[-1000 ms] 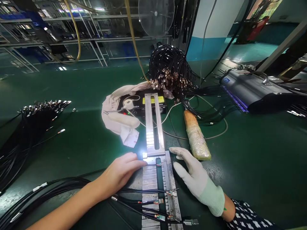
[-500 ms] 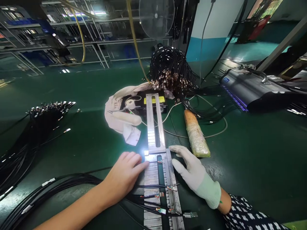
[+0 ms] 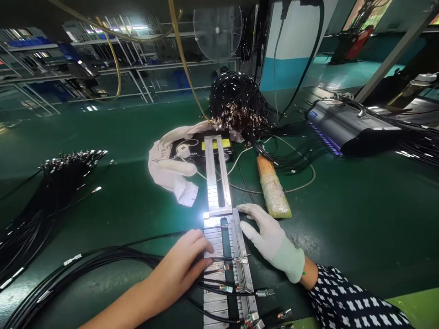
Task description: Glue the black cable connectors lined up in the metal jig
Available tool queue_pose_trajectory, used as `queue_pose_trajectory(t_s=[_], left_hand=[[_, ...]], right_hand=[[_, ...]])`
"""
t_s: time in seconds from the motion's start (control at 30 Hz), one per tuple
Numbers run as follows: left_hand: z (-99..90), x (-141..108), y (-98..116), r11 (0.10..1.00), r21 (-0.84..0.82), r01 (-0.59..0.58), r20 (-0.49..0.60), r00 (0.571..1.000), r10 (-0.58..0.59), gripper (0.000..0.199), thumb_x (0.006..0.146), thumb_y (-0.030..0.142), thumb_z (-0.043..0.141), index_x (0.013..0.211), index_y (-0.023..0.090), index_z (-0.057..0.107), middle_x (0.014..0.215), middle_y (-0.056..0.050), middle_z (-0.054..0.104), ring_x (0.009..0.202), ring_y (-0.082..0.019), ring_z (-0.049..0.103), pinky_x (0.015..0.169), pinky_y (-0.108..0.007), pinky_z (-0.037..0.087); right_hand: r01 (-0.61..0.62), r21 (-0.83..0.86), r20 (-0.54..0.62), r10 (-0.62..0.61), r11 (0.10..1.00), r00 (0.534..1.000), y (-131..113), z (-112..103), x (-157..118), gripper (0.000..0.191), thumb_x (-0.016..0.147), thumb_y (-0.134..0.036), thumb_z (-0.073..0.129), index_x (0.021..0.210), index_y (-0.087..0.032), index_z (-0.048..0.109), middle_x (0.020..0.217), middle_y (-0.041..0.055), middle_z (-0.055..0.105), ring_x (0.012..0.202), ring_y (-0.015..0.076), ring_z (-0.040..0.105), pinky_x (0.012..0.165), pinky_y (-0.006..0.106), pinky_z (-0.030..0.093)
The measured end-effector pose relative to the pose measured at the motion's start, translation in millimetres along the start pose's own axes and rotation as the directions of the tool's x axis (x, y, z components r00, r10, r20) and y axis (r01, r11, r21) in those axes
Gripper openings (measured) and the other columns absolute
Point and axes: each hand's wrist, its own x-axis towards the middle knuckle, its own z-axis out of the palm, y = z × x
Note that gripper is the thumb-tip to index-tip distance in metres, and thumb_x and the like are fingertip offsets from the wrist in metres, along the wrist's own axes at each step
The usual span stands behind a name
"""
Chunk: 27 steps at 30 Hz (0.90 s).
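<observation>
1 long grey-metal slotted jig (image 3: 217,302) w/ ribbed plate, mid-table; thin black round cables (image 3: 137,252) run across it, min. 5 metal-tipped ends visible. Bare L hand (image 3: 187,258): fingers curled over jig's L edge, thumb just apart from forefinger; can't tell if pinching a cable. R hand (image 3: 269,238), white glove w/ pale-green cuff: thumb + index spread, index tip by R rail. Past it, on dark-green table (image 3: 318,237): 1 film-wrapped tan bar (image 3: 273,194). Then 1 black box (image 3: 201,161), yellow label (image 3: 225,143), partial txt "2A", "ONG". Behind: 1 big black cable heap (image 3: 236,93), coppery ends.
</observation>
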Motion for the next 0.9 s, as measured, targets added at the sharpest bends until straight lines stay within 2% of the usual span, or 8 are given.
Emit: queue_pose_trajectory(t_s=[0.07, 0.2, 0.4, 0.5, 0.57, 0.67, 0.77, 0.9], left_hand=[[3.2, -7, 2, 0.993, -0.094, 0.078, 0.018, 0.997, -0.077, 0.012, 0.099, 0.024, 0.041, 0.098, 0.02, 0.052, 0.098, -0.003, 0.051, 0.092, -0.016, 0.048, 0.08, -0.026, 0.042], [5.6, -14, -4, 0.987, -0.079, 0.142, 0.037, 0.99, -0.139, 0.007, 0.098, 0.025, 0.045, 0.099, 0.021, 0.05, 0.096, -0.002, 0.052, 0.087, -0.015, 0.048, 0.076, -0.025, 0.041], [-8.0, -23, -7, 0.999, 0.036, -0.016, 0.081, 0.997, 0.013, 0.018, 0.101, 0.022, 0.035, 0.1, 0.022, 0.053, 0.095, -0.002, 0.053, 0.087, -0.014, 0.048, 0.077, -0.024, 0.039], [-19.9, -26, 1, 0.997, -0.082, 0.007, 0.129, 0.992, 0.004, 0.017, 0.101, 0.023, 0.038, 0.097, 0.022, 0.054, 0.099, -0.002, 0.054, 0.089, -0.012, 0.05, 0.079, -0.021, 0.041], [-25.8, -25, 4, 0.982, -0.179, 0.057, 0.105, 0.994, -0.039, 0.016, 0.101, 0.025, 0.04, 0.094, 0.021, 0.054, 0.098, -0.001, 0.056, 0.088, -0.011, 0.052, 0.078, -0.019, 0.042], [-27.8, -19, -1, 0.973, -0.215, 0.087, -0.022, 0.995, -0.094, 0.017, 0.1, 0.029, 0.043, 0.091, 0.02, 0.055, 0.087, 0.0, 0.056, 0.08, -0.011, 0.052, 0.072, -0.019, 0.042], [-24.0, -12, -20, 0.988, -0.127, 0.092, -0.097, 0.99, -0.104, 0.021, 0.101, 0.031, 0.04, 0.091, 0.019, 0.054, 0.086, -0.001, 0.055, 0.078, -0.011, 0.051, 0.071, -0.021, 0.041], [-19.8, -15, -45, 0.997, 0.012, 0.075, -0.111, 0.991, -0.073, 0.02, 0.102, 0.029, 0.037, 0.092, 0.019, 0.052, 0.088, -0.001, 0.054, 0.079, -0.012, 0.05, 0.072, -0.022, 0.041]], right_hand=[[-0.005, 0.001, 0.002, 0.005, 1.0, 1.0, 0, 0, 0, 0.03, 0.097, -0.029, 0.049, 0.126, -0.024, 0.053, 0.127, 0.0042, 0.057, 0.12, 0.0194, 0.052, 0.107, 0.041, 0.043], [-0.013, 0.0, 0.007, 0.013, 1.0, 1.0, 0, -1, 0, 0.031, 0.097, -0.029, 0.049, 0.127, -0.024, 0.053, 0.127, 0.0049, 0.057, 0.12, 0.0203, 0.052, 0.106, 0.041, 0.045], [-0.017, 0.002, 0.0, 0.017, 1.0, 1.0, 0, 0, 0, 0.031, 0.096, -0.03, 0.049, 0.126, -0.023, 0.054, 0.127, 0.0056, 0.057, 0.12, 0.021, 0.052, 0.107, 0.043, 0.044], [-0.021, 0.008, 0.003, 0.021, 1.0, 1.0, 0, 0, 0, 0.031, 0.096, -0.03, 0.05, 0.127, -0.024, 0.053, 0.127, 0.0055, 0.057, 0.12, 0.021, 0.052, 0.107, 0.043, 0.044], [-0.024, 0.01, 0.006, 0.024, 1.0, 1.0, 0, 0, 0, 0.031, 0.096, -0.03, 0.05, 0.127, -0.024, 0.053, 0.127, 0.005, 0.057, 0.12, 0.021, 0.052, 0.107, 0.044, 0.044], [-0.027, 0.01, 0.006, 0.027, 1.0, 1.0, 0, 0, -1, 0.032, 0.096, -0.03, 0.05, 0.127, -0.024, 0.053, 0.127, 0.005, 0.057, 0.12, 0.0215, 0.052, 0.107, 0.045, 0.044], [-0.022, 0.009, 0.003, 0.022, 1.0, 1.0, 1, 0, -1, 0.032, 0.096, -0.03, 0.049, 0.128, -0.024, 0.052, 0.128, 0.0054, 0.056, 0.121, 0.0215, 0.052, 0.108, 0.044, 0.043], [-0.016, 0.004, 0.002, 0.016, 1.0, 1.0, 2, 1, -2, 0.032, 0.096, -0.03, 0.05, 0.128, -0.024, 0.052, 0.128, 0.0047, 0.056, 0.121, 0.0206, 0.052, 0.108, 0.043, 0.043]])
